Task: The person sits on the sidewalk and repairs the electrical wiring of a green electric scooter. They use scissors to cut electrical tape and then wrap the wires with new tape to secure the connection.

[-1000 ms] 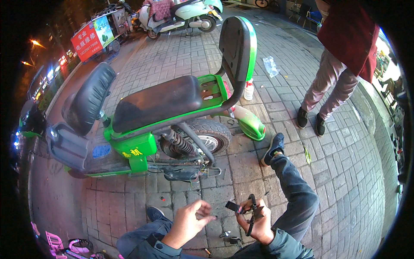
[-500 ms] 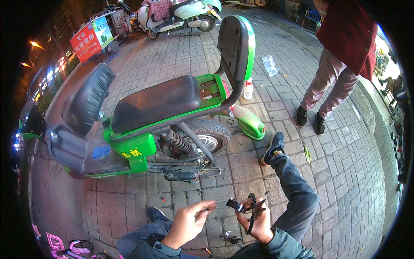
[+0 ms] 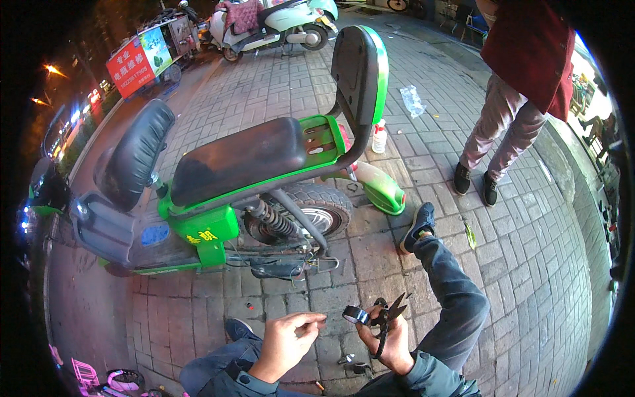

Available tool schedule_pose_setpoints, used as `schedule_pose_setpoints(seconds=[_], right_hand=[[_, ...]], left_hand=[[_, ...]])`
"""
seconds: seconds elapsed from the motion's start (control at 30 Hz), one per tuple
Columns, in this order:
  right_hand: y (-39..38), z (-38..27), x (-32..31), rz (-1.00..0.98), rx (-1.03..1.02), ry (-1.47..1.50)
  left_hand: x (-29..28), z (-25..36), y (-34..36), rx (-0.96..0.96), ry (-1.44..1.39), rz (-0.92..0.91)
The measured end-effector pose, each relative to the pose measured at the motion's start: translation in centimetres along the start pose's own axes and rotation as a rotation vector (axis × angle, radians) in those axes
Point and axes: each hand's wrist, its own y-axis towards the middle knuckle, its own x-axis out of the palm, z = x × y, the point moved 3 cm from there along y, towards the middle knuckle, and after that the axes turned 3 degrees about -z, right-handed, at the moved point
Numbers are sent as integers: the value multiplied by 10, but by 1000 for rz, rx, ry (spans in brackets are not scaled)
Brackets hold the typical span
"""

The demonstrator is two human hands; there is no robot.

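Note:
My left hand (image 3: 289,345) hovers low in front of me, thumb and forefinger pressed together; whatever they pinch, if anything, is too small to make out. Across a short gap, my right hand (image 3: 395,345) grips black-handled scissors (image 3: 395,308), whose dark blades stand apart and point up and to the right. A roll of black tape (image 3: 355,314) sits at that hand's thumb and fingers, its round side toward my left hand. Beyond both hands stands a green and black electric scooter (image 3: 248,155), its rear wheel (image 3: 324,210) and shock absorber (image 3: 278,221) facing me.
A green and white fender (image 3: 383,188) lies behind the wheel, near a white bottle (image 3: 379,137). Someone in a dark red coat (image 3: 529,56) stands at the right. Small parts (image 3: 346,358) lie on the paving below my hands. A pale scooter (image 3: 291,26) is parked farther back.
My right hand has turned slightly, so the scissor blades now show spread and pointing upward. The tape roll has shifted a little left. My left hand stays nearly in place.

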Motion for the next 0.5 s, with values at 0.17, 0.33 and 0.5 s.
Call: schedule_pose_setpoints(seconds=[0.17,0.33,0.5], right_hand=[[1,-7,-3,-1,15,-36],[2,-8,-4,-6,10,-68],[3,-7,-5,25,32,-9]], left_hand=[[-8,2,4,170,442,-109],[-12,0,2,189,601,-104],[-11,-10,4,207,459,-246]])
